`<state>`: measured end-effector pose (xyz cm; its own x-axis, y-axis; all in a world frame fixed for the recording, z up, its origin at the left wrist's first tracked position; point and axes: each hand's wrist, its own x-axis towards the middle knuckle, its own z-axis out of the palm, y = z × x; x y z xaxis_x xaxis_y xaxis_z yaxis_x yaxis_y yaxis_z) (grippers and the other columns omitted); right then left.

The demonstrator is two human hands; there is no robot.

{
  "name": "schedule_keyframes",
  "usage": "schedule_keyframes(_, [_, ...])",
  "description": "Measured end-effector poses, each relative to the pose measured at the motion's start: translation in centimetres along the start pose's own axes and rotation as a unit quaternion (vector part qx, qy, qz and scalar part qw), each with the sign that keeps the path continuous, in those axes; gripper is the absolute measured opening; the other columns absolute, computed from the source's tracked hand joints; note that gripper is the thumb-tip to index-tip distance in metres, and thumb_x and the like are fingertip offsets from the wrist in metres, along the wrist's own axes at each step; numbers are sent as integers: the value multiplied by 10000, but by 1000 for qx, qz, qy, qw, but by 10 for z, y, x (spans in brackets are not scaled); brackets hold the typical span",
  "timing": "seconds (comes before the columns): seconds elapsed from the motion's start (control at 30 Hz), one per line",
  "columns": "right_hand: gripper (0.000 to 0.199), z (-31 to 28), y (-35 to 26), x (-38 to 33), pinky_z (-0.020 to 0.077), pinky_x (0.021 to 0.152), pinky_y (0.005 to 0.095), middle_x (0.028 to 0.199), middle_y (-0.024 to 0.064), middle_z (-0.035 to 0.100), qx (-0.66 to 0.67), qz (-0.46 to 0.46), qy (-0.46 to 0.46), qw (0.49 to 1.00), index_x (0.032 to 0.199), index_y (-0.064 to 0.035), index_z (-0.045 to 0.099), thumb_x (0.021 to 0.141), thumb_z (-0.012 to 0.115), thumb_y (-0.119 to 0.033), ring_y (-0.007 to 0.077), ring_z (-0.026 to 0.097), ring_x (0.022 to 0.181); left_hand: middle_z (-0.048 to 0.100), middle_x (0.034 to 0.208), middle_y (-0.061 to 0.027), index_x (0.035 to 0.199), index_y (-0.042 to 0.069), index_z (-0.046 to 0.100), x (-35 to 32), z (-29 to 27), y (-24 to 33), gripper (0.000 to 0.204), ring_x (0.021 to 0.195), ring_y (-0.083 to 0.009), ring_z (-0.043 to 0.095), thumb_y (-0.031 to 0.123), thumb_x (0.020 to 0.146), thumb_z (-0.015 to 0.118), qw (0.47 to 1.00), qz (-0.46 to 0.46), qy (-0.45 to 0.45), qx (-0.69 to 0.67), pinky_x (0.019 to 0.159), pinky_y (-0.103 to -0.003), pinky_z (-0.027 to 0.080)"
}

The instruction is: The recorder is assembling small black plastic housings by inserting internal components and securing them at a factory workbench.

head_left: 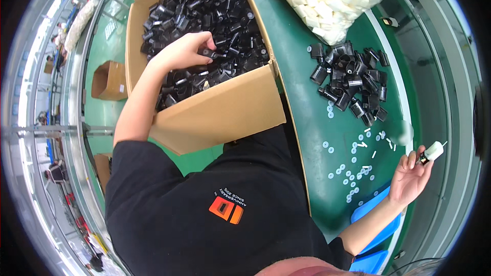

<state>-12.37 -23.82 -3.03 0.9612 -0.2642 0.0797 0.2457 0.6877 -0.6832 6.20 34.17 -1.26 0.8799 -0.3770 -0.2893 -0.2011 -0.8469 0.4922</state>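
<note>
My left hand [186,51] reaches into a cardboard box [225,107] filled with black plastic parts [179,13]. Its thumb and fingers close round a small black plastic part [206,53], just above the heap. Out at the right, my right hand [407,180] pinches a small part with a white sponge-like block [433,151] on a black base. A thin white stick pokes from the block's end. This hand is raised over the far edge of the green worktable [317,199].
Loose black parts [353,79] are piled on the table, with pale blue washers [354,151] and short white sticks scattered nearer. A clear bag of cream sponge blocks [332,0] lies beyond. Blue trays [376,225] sit at lower right; another cardboard box [108,82] stands left.
</note>
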Motion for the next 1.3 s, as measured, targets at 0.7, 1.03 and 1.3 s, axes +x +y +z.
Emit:
schedule_keyframes(0.7, [391, 91, 49, -8, 579, 749, 288, 1011, 142, 679, -122, -56, -19, 991, 1188, 33, 574, 821, 708, 47, 188, 693, 846, 592, 1147, -56, 1369, 38, 510, 68, 84, 272, 482, 964, -97, 585, -10, 906, 637, 812, 340, -177, -439, 826, -241, 502])
schedule_keyframes(1.03, [342, 84, 48, 2, 529, 801, 240, 1017, 55, 682, -403, -53, -11, 914, 1098, -2, 646, 781, 776, 5, 97, 646, 929, 622, 1207, -102, 1297, -29, 548, 86, 117, 261, 450, 1085, -147, 615, -82, 869, 676, 809, 335, -192, -443, 948, -305, 535])
schedule_keyframes(1.3, [344, 85, 65, 10, 541, 777, 235, 988, 61, 691, -366, -31, 32, 929, 1118, 5, 631, 799, 756, 30, 100, 663, 886, 623, 1205, -101, 1306, -30, 538, 93, 127, 255, 459, 1082, -143, 616, -52, 874, 691, 821, 294, -170, -459, 936, -293, 541])
